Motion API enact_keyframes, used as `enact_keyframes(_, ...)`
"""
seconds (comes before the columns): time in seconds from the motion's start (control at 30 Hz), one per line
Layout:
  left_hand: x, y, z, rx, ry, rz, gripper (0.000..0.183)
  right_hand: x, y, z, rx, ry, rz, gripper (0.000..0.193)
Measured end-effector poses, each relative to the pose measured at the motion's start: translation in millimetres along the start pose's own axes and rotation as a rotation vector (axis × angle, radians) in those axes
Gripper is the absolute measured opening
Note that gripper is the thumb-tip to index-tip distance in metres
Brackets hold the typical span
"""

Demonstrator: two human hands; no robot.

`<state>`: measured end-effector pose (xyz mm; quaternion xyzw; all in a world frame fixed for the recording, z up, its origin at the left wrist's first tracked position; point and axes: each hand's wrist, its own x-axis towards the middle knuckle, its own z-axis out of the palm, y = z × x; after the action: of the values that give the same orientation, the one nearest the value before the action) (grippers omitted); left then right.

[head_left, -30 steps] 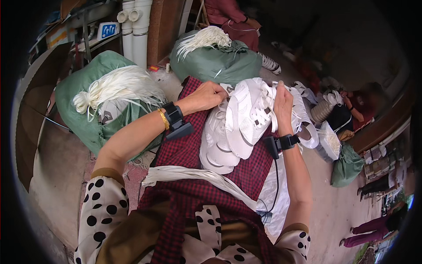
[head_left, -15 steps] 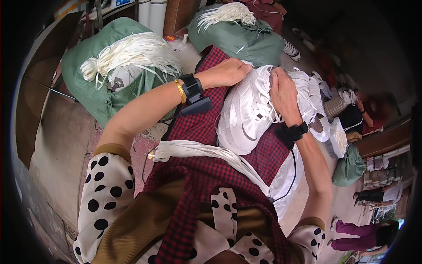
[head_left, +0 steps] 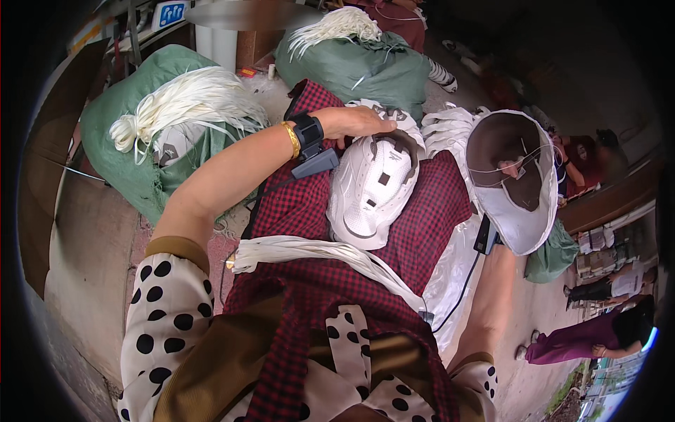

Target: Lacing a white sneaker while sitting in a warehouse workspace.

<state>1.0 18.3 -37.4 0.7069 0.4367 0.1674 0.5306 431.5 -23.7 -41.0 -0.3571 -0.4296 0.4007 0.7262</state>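
While the left hand (head_left: pixel 360 121) bends over the far end of a shoe (head_left: pixel 367 190) on the checked cloth (head_left: pixel 443 190), any pinch unclear, the right hand hides behind a raised shoe (head_left: pixel 512 190), grip untellable, seemingly mid-handling, the next move calling for steady holds.

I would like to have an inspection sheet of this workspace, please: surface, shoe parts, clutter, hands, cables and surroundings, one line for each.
Surface: red-and-black checked cloth over the lap.
Shoe parts: white upper on the cloth; grey-lined upper raised at right, its opening toward the camera.
Clutter: lace bundle across the lap; near green sack and far green sack, both topped with white laces.
Hands: left hand at the white upper's far end; right hand hidden behind the grey-lined upper.
Cables: black cable beside the right forearm.
Surroundings: person in purple trousers at right.
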Motion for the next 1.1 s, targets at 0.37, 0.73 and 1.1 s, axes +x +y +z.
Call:
enact_keyframes(0.37, 29.0, -20.1, 9.5, -0.244, -0.111, -0.001, 0.046, -68.4, -1.1, -55.7, 0.130, 0.227, -0.054, 0.033)
enact_keyframes(0.73, 23.7, -6.4, 2.5, -0.370, -0.107, -0.097, 0.048, -109.3, -19.8, -157.9, -0.052, 0.494, -0.104, 0.037)
enact_keyframes(1.1, 41.7, -32.5, -7.8, -0.389, -0.111, -0.083, 0.047, -154.8, 51.4, -218.7, -1.094, 0.695, -0.116, 0.053)
